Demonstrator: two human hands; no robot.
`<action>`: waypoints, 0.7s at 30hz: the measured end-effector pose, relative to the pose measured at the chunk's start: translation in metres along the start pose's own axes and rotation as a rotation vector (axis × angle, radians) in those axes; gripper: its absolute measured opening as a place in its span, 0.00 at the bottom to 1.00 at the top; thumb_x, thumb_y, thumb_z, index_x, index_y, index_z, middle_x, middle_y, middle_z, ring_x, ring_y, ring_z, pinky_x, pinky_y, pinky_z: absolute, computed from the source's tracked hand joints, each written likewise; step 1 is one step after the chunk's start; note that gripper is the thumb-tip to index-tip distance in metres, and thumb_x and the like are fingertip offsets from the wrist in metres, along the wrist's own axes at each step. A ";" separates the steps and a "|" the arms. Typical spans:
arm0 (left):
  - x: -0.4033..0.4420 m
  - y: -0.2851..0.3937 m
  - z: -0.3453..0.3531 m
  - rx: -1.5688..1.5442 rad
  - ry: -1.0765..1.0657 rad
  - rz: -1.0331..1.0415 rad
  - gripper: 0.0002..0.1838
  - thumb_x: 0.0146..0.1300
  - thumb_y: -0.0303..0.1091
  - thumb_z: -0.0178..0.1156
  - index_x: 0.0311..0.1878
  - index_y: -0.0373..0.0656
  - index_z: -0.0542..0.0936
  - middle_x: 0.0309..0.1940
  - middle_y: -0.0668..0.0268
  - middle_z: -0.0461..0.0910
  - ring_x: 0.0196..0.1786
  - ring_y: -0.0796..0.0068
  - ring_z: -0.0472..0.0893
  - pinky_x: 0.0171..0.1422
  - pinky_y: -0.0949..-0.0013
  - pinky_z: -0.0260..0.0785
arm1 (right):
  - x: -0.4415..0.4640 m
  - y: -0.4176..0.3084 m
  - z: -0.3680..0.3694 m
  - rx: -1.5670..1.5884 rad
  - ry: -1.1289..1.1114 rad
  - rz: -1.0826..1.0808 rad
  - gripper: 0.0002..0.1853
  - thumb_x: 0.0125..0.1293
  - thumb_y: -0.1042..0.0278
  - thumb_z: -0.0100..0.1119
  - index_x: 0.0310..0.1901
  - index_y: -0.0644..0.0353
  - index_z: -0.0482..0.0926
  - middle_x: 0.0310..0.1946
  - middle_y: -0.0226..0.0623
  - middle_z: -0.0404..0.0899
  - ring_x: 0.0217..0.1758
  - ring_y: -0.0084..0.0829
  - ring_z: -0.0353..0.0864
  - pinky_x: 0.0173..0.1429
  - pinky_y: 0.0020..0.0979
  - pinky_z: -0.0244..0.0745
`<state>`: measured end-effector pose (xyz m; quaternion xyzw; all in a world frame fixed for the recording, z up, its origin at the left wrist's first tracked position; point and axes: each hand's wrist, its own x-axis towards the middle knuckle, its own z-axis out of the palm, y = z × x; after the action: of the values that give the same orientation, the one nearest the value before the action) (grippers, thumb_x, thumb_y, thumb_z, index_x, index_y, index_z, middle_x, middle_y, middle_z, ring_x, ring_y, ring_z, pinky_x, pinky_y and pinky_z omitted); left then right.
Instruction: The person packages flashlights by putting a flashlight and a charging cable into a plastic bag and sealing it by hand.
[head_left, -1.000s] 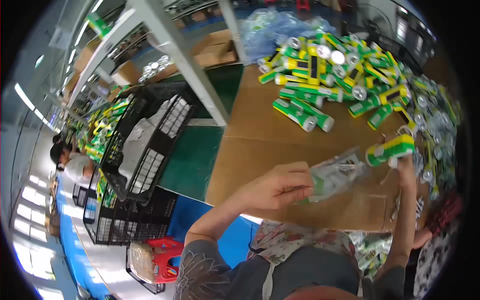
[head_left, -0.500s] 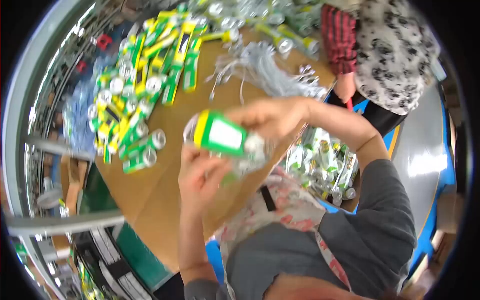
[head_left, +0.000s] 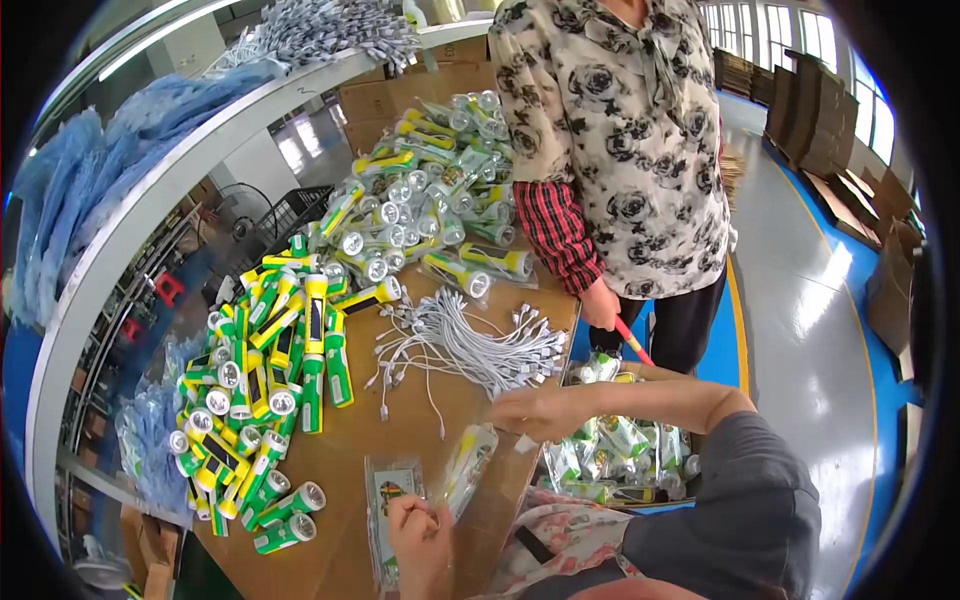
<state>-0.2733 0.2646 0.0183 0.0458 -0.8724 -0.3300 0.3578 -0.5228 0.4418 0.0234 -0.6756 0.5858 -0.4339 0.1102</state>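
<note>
My left hand [head_left: 420, 535] is low in the view, its fingers curled onto a flat clear plastic bag [head_left: 385, 475] with a printed card inside, lying on the brown tabletop. Beside it, tilted, is a bagged flashlight [head_left: 467, 462], yellow and white and blurred by motion. Its upper end meets the fingertips of my right hand [head_left: 535, 411], which are drawn together; the exact grip is partly hidden. Just beyond my right hand lies a bundle of white cables [head_left: 490, 345]. Loose green and yellow flashlights [head_left: 313, 345] are heaped to the left.
Bagged flashlights [head_left: 430, 205] are piled at the back. A box of bagged flashlights [head_left: 620, 450] stands below my right forearm. Across the table, a person in a floral top [head_left: 630, 150] holds a red stick [head_left: 633, 340]. A metal frame [head_left: 150, 180] runs along the left.
The view has tilted up. Both hands, earlier together around a green and yellow flashlight, have separated. The left is down on the flat bag, the right near the cables.
</note>
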 end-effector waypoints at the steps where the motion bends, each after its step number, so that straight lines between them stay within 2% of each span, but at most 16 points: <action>1: -0.004 -0.003 -0.001 -0.006 0.003 -0.011 0.20 0.47 0.17 0.70 0.21 0.41 0.64 0.33 0.62 0.72 0.31 0.66 0.73 0.30 0.69 0.65 | -0.018 0.032 0.011 0.051 -0.135 0.156 0.21 0.57 0.78 0.54 0.55 0.62 0.75 0.44 0.46 0.79 0.47 0.44 0.79 0.53 0.39 0.74; 2: -0.013 -0.004 -0.001 0.004 0.023 -0.047 0.20 0.47 0.17 0.69 0.21 0.41 0.63 0.34 0.62 0.72 0.30 0.66 0.73 0.30 0.70 0.65 | -0.032 0.055 0.022 0.112 -0.300 0.297 0.22 0.57 0.78 0.55 0.56 0.60 0.73 0.47 0.46 0.78 0.48 0.42 0.79 0.53 0.38 0.74; 4: -0.018 -0.009 -0.005 0.047 0.045 -0.068 0.16 0.51 0.17 0.67 0.22 0.39 0.67 0.36 0.61 0.74 0.29 0.67 0.73 0.29 0.71 0.66 | -0.031 0.054 0.035 -0.033 -0.105 0.173 0.27 0.57 0.79 0.55 0.60 0.57 0.69 0.45 0.44 0.77 0.45 0.38 0.79 0.49 0.35 0.75; 5: -0.020 -0.005 -0.011 0.033 0.004 -0.134 0.10 0.55 0.19 0.65 0.26 0.38 0.71 0.38 0.60 0.75 0.30 0.66 0.75 0.30 0.70 0.67 | -0.026 0.048 0.041 0.069 -0.019 0.441 0.27 0.59 0.77 0.56 0.62 0.58 0.66 0.41 0.41 0.77 0.44 0.33 0.79 0.46 0.31 0.75; 6: -0.024 -0.008 -0.015 0.049 -0.022 -0.093 0.06 0.58 0.21 0.63 0.31 0.36 0.74 0.38 0.60 0.75 0.34 0.62 0.76 0.33 0.67 0.70 | -0.011 0.030 0.038 0.165 0.022 0.499 0.28 0.61 0.76 0.58 0.64 0.58 0.65 0.38 0.37 0.76 0.42 0.30 0.78 0.44 0.29 0.75; 7: -0.028 -0.010 -0.016 0.034 0.009 -0.019 0.06 0.58 0.23 0.63 0.31 0.36 0.73 0.38 0.59 0.75 0.40 0.58 0.76 0.40 0.64 0.70 | -0.003 0.032 0.042 0.074 0.006 0.421 0.30 0.61 0.76 0.57 0.66 0.58 0.62 0.40 0.36 0.75 0.44 0.28 0.77 0.44 0.29 0.75; 8: -0.038 -0.022 -0.017 -0.060 -0.128 -0.058 0.05 0.59 0.24 0.61 0.33 0.37 0.73 0.38 0.58 0.74 0.43 0.56 0.76 0.46 0.62 0.70 | -0.001 0.049 0.048 0.120 -0.014 0.334 0.31 0.61 0.78 0.55 0.68 0.59 0.61 0.44 0.37 0.75 0.44 0.27 0.76 0.43 0.28 0.74; 9: -0.044 -0.024 -0.014 -0.182 -0.141 -0.216 0.04 0.61 0.26 0.57 0.37 0.37 0.74 0.39 0.57 0.74 0.45 0.56 0.76 0.48 0.61 0.70 | 0.006 0.046 0.046 0.400 -0.117 0.710 0.30 0.62 0.79 0.53 0.67 0.61 0.62 0.47 0.37 0.76 0.42 0.25 0.77 0.41 0.25 0.73; 10: -0.042 -0.018 -0.023 -0.026 -0.143 -0.108 0.06 0.61 0.28 0.54 0.40 0.38 0.73 0.40 0.56 0.75 0.44 0.54 0.76 0.48 0.61 0.70 | 0.002 0.079 0.052 0.418 -0.099 0.626 0.25 0.65 0.76 0.53 0.64 0.62 0.66 0.45 0.33 0.77 0.41 0.21 0.76 0.42 0.22 0.72; 11: -0.035 0.004 -0.035 -0.226 -0.117 -0.463 0.08 0.63 0.33 0.50 0.36 0.39 0.75 0.39 0.54 0.76 0.43 0.52 0.77 0.44 0.57 0.70 | 0.000 0.112 0.058 0.436 -0.082 0.542 0.20 0.67 0.74 0.53 0.61 0.63 0.71 0.43 0.30 0.77 0.41 0.18 0.75 0.42 0.20 0.71; 12: -0.046 -0.005 -0.038 -0.070 -0.089 -0.334 0.08 0.61 0.34 0.53 0.37 0.39 0.75 0.40 0.54 0.75 0.43 0.52 0.78 0.44 0.56 0.70 | 0.024 0.073 0.051 0.346 -0.190 0.456 0.15 0.69 0.72 0.54 0.55 0.64 0.76 0.39 0.28 0.77 0.41 0.17 0.73 0.44 0.21 0.69; 13: -0.044 -0.012 -0.027 0.063 -0.110 -0.179 0.09 0.59 0.34 0.56 0.38 0.40 0.76 0.42 0.54 0.75 0.43 0.53 0.78 0.44 0.56 0.70 | 0.023 0.083 0.048 0.335 -0.218 0.431 0.13 0.69 0.71 0.55 0.53 0.65 0.77 0.38 0.28 0.77 0.40 0.17 0.73 0.44 0.21 0.69; 16: -0.051 -0.029 -0.022 0.318 -0.080 0.030 0.14 0.55 0.39 0.62 0.40 0.40 0.76 0.45 0.56 0.74 0.43 0.55 0.78 0.44 0.55 0.70 | 0.018 0.075 0.045 0.354 -0.187 0.343 0.12 0.70 0.69 0.53 0.50 0.65 0.78 0.35 0.27 0.76 0.36 0.16 0.71 0.40 0.20 0.67; 17: -0.054 -0.030 -0.022 0.299 -0.101 -0.049 0.15 0.55 0.41 0.62 0.40 0.40 0.76 0.46 0.57 0.74 0.43 0.56 0.78 0.44 0.54 0.70 | 0.018 0.072 0.050 0.389 -0.161 0.295 0.12 0.71 0.68 0.52 0.49 0.65 0.78 0.34 0.27 0.76 0.35 0.16 0.71 0.38 0.20 0.66; 19: -0.044 -0.006 -0.032 0.257 -0.145 -0.195 0.18 0.54 0.45 0.64 0.40 0.41 0.77 0.48 0.59 0.74 0.44 0.58 0.78 0.44 0.53 0.69 | 0.011 0.082 0.057 0.424 -0.120 0.351 0.11 0.71 0.68 0.53 0.49 0.66 0.78 0.35 0.27 0.76 0.36 0.16 0.70 0.40 0.20 0.66; 21: -0.022 0.025 -0.040 0.451 0.152 -0.003 0.18 0.49 0.44 0.67 0.37 0.43 0.75 0.48 0.59 0.72 0.43 0.61 0.78 0.45 0.56 0.69 | 0.010 0.070 0.058 0.423 -0.085 0.400 0.11 0.72 0.70 0.53 0.48 0.67 0.78 0.36 0.27 0.76 0.39 0.18 0.71 0.44 0.22 0.67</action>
<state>-0.2270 0.2694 0.0411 0.1505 -0.8945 -0.1230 0.4026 -0.5309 0.3916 -0.0524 -0.5262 0.5987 -0.4874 0.3565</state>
